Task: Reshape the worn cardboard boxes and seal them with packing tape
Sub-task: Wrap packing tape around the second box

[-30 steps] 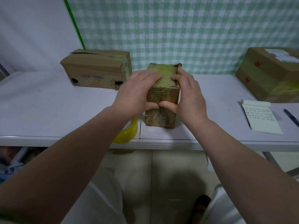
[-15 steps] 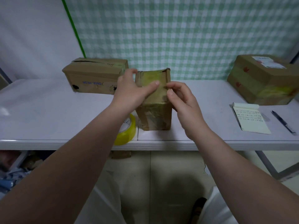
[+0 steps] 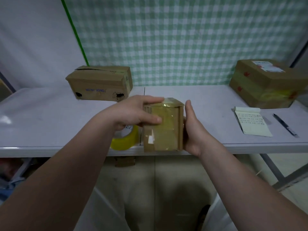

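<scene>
A small cardboard box (image 3: 165,129), its near face covered in glossy yellowish tape, stands at the front edge of the white table (image 3: 50,117). My left hand (image 3: 133,110) grips its left upper corner, fingers over the top and thumb across the taped face. My right hand (image 3: 191,127) presses flat against the box's right side with straight fingers. A yellow roll of packing tape (image 3: 125,140) lies just left of the box, partly hidden under my left wrist.
A long worn cardboard box (image 3: 100,84) with torn holes sits at the back left. A larger taped box (image 3: 260,87) stands at the back right. A notepad (image 3: 251,122) and a pen (image 3: 285,125) lie right of my hands.
The small box has been turned and brought down toward the table's front edge. My right hand went from pinching its top to pressing flat on its right side.
</scene>
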`<state>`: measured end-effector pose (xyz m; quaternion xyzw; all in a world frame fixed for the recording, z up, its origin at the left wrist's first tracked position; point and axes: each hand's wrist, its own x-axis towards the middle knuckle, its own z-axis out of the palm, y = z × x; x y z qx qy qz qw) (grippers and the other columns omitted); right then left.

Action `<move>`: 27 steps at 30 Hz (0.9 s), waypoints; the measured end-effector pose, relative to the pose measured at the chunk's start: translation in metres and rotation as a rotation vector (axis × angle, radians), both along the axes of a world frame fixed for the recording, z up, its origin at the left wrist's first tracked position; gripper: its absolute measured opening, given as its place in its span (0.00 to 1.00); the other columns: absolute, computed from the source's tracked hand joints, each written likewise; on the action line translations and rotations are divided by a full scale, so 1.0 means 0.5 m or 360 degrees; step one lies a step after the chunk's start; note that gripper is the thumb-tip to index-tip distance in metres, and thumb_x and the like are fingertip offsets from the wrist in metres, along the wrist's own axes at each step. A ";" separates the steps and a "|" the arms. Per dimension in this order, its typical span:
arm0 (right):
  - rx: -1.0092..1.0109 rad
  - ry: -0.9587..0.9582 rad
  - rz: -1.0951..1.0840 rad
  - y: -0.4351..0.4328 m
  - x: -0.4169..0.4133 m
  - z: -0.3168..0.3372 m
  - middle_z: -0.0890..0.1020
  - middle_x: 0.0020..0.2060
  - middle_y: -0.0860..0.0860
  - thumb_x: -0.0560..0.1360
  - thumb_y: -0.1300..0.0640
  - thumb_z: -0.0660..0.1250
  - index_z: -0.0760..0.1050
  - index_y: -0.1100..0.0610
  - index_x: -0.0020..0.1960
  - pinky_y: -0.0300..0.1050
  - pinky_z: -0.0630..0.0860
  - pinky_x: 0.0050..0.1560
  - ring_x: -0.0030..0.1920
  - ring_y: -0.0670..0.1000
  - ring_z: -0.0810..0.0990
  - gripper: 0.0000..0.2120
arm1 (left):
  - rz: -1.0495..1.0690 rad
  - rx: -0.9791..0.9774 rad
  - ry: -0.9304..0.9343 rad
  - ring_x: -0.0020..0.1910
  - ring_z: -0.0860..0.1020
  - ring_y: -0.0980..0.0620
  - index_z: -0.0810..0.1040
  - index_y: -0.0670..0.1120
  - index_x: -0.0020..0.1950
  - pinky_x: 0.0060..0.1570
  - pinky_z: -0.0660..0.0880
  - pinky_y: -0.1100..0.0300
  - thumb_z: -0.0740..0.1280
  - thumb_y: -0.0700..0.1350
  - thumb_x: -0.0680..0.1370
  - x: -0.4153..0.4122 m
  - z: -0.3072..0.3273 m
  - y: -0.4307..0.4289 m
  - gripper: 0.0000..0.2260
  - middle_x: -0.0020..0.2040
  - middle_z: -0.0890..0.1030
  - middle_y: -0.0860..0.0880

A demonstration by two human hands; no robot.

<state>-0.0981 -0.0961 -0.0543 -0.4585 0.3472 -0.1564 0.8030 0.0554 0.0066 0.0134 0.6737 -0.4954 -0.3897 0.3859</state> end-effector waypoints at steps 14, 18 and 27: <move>-0.0572 -0.0067 -0.0291 0.000 -0.030 0.036 0.74 0.64 0.45 0.64 0.44 0.77 0.59 0.46 0.74 0.41 0.79 0.45 0.57 0.47 0.78 0.44 | 0.0317 -0.0265 0.0330 0.57 0.78 0.57 0.61 0.57 0.74 0.59 0.76 0.56 0.69 0.53 0.74 -0.039 -0.077 -0.014 0.31 0.60 0.77 0.58; -0.1029 0.0146 -0.0280 -0.007 -0.019 0.042 0.64 0.72 0.44 0.49 0.33 0.78 0.51 0.43 0.77 0.51 0.71 0.66 0.69 0.47 0.68 0.63 | 0.0488 -0.0271 0.0452 0.60 0.77 0.53 0.61 0.58 0.73 0.62 0.74 0.50 0.64 0.53 0.79 -0.036 -0.089 -0.033 0.24 0.65 0.75 0.54; -0.1168 0.0362 -0.0358 -0.148 -0.004 0.071 0.68 0.67 0.46 0.59 0.46 0.76 0.55 0.44 0.76 0.45 0.76 0.54 0.61 0.49 0.73 0.51 | 0.0516 -0.0257 0.0295 0.56 0.77 0.58 0.57 0.55 0.76 0.59 0.74 0.56 0.61 0.49 0.81 -0.045 -0.060 -0.148 0.25 0.56 0.77 0.58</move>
